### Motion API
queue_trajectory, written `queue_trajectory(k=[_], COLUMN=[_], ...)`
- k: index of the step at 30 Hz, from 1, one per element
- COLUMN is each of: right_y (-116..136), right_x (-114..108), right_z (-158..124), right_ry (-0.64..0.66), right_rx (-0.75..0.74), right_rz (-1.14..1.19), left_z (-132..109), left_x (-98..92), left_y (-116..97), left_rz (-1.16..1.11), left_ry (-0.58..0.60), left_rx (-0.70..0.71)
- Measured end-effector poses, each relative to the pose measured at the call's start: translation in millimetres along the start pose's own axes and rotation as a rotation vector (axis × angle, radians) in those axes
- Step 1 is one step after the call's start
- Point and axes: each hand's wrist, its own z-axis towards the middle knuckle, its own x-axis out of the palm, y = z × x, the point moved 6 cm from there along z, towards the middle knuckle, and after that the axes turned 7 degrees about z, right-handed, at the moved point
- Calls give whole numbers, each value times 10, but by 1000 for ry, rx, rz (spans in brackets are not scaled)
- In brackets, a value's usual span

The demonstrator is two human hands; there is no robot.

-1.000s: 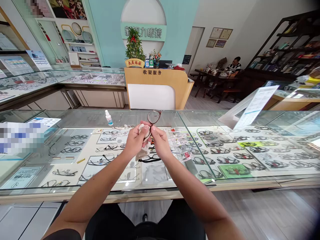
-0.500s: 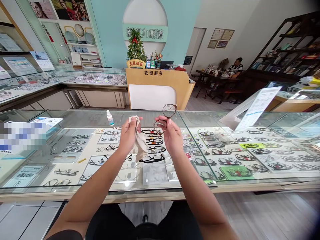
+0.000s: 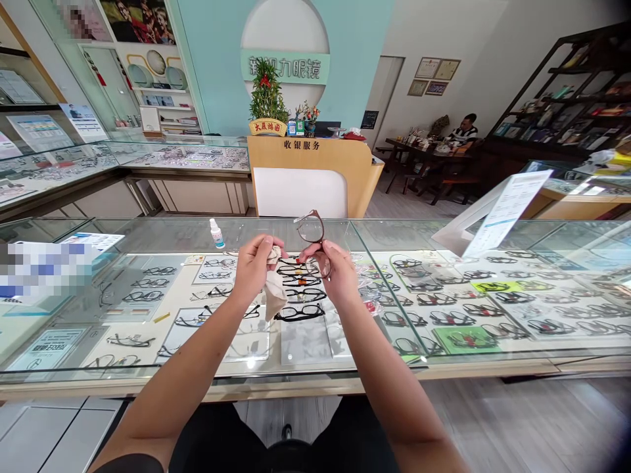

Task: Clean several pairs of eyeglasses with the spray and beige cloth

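spray bottle: it stands on the glass counter, left of my hands and apart from them; a careless sweep of my left elbow could tip it.
left hand: my fingers are pinched shut on the cloth, which hangs down below my fist. If a loose corner drags, I judge it could snag a hinge.
glasses: I hold them in the air above the counter, just beside the cloth, one lens standing up past my fingers.
right hand: closed around the lower part of the frame. Squeezing too hard might bend it or smear the lens; too slack, and it could drop onto the glass.
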Motion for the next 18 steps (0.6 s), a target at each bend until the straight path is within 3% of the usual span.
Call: queue_trajectory(k=[5, 9, 13, 18], right_y=[-1, 90, 159, 194], right_x=[19, 59, 87, 67], right_z=[-13, -20, -51, -59], right_ry=[29, 158, 334, 377], right_rx=[59, 95, 187, 231], right_rz=[-71, -162, -264, -243], left_z=[-34, -67, -64, -60], left_x=[-8, -38, -59, -48], left_y=[-90, -148, -176, -241], left_rz=[118, 307, 473, 554], left_ry=[9, 20, 46, 86], left_rx=[196, 407, 504, 605])
